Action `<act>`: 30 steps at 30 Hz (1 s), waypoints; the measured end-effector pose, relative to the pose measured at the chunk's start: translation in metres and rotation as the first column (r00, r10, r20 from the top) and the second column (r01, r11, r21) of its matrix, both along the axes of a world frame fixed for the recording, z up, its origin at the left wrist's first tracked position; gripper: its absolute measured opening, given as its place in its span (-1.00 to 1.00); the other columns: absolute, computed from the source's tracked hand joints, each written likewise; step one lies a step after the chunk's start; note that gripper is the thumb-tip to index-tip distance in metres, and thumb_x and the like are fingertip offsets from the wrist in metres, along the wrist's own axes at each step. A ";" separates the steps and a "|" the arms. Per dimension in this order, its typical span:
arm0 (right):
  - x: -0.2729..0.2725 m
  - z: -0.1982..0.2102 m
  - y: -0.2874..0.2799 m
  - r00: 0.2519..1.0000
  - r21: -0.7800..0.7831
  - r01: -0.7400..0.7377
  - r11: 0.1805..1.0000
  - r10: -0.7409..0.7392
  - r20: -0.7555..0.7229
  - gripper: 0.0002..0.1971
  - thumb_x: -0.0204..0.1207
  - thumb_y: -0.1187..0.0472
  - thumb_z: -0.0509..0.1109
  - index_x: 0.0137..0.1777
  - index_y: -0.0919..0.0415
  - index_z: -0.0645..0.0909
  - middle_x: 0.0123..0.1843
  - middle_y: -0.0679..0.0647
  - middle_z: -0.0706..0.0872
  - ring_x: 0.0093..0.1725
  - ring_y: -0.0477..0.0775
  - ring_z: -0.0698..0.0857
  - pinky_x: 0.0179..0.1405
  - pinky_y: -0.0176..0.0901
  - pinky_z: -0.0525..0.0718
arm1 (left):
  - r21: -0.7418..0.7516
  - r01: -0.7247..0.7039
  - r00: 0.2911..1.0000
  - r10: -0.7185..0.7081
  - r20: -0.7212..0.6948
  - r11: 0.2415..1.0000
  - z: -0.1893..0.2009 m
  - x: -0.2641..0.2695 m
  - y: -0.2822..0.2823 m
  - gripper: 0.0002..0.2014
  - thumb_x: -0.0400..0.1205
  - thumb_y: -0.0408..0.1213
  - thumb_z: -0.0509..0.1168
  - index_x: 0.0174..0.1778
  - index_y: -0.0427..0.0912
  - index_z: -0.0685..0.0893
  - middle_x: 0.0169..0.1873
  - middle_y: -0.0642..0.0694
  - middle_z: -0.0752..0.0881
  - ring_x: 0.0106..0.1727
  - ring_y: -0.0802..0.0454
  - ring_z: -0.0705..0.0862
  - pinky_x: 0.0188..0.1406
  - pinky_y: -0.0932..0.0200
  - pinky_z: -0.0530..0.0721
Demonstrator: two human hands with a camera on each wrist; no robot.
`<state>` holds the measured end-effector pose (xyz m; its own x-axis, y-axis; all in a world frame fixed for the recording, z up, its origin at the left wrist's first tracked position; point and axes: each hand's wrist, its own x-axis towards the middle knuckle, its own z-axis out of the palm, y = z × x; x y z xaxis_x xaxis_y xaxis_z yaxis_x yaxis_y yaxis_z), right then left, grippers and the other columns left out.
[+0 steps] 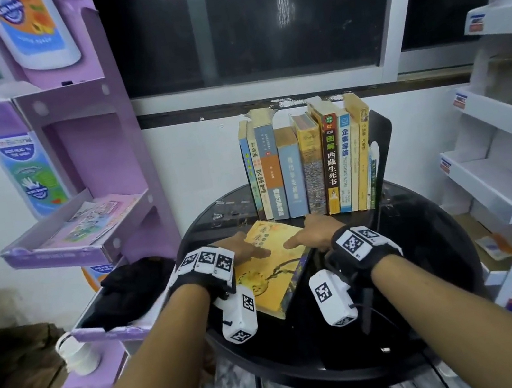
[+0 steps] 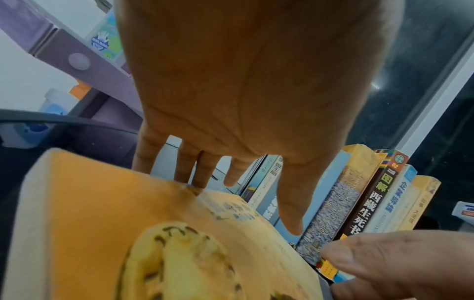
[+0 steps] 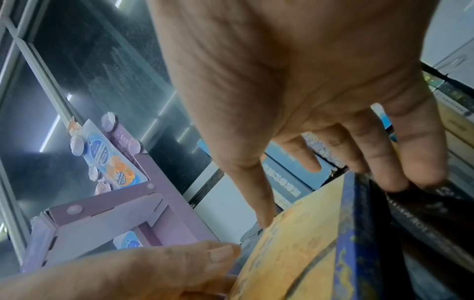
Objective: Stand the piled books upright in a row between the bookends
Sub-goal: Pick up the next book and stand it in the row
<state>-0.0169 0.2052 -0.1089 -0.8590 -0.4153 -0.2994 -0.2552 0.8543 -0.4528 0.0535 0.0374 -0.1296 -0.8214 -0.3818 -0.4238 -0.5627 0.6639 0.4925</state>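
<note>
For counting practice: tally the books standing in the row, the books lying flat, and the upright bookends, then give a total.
Standing books: 9 clear spines, perhaps a thin tenth
Flat yellow book: 1
Upright black bookend: 1
Total: 11

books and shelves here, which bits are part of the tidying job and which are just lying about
Part of the job:
- yellow book lying flat, left hand and right hand on it
- standing row of books
- black bookend at the row's right end

Just lying about:
- purple display rack
- black cloth
- white shelving
</note>
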 end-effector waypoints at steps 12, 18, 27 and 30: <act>0.009 -0.017 -0.012 0.999 -0.021 0.038 0.999 -0.037 0.039 -0.27 0.15 0.07 0.75 0.27 0.30 0.51 0.22 0.22 0.63 0.17 0.22 0.69 0.09 0.14 0.77 | -0.135 0.045 0.999 -0.042 0.021 0.990 -0.005 0.000 -0.001 -0.34 0.36 0.04 0.58 0.28 -0.19 0.53 0.10 -0.08 0.64 0.07 -0.03 0.60 0.11 0.05 0.59; 0.010 -0.019 -0.010 1.000 0.000 0.009 1.000 -0.009 0.023 -0.36 0.16 0.13 0.75 0.18 0.35 0.56 0.14 0.21 0.68 0.16 0.21 0.69 0.10 0.12 0.76 | -0.027 0.018 0.999 -0.017 0.030 0.999 -0.005 0.006 -0.006 -0.53 0.26 -0.04 0.66 -0.06 -0.14 0.64 0.03 -0.14 0.76 -0.05 -0.05 0.69 0.07 0.05 0.64; 0.012 -0.021 -0.008 1.000 -0.019 0.007 1.000 -0.007 -0.001 -0.36 0.20 0.18 0.73 0.23 0.34 0.57 0.19 0.19 0.67 0.20 0.19 0.67 0.11 0.11 0.76 | 0.233 -0.046 0.989 0.077 -0.125 0.971 -0.008 0.015 -0.004 -0.53 0.37 -0.30 0.60 0.12 -0.07 0.56 0.01 -0.05 0.73 0.08 -0.09 0.69 0.25 -0.09 0.61; 0.011 -0.024 -0.006 1.000 -0.051 0.011 0.999 -0.010 0.002 -0.31 0.18 0.19 0.74 0.29 0.30 0.53 0.23 0.18 0.64 0.22 0.18 0.65 0.11 0.13 0.75 | 0.261 -0.035 0.978 0.087 -0.189 0.965 -0.006 0.018 -0.003 -0.39 0.39 -0.28 0.59 0.27 0.02 0.42 0.16 -0.04 0.68 0.20 -0.12 0.65 0.34 -0.19 0.57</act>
<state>-0.0060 0.1994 -0.1326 -0.8629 -0.4211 -0.2796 -0.2455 0.8327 -0.4964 0.0714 0.0342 -0.1354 -0.8768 -0.3344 -0.3455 -0.4728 0.4689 0.7460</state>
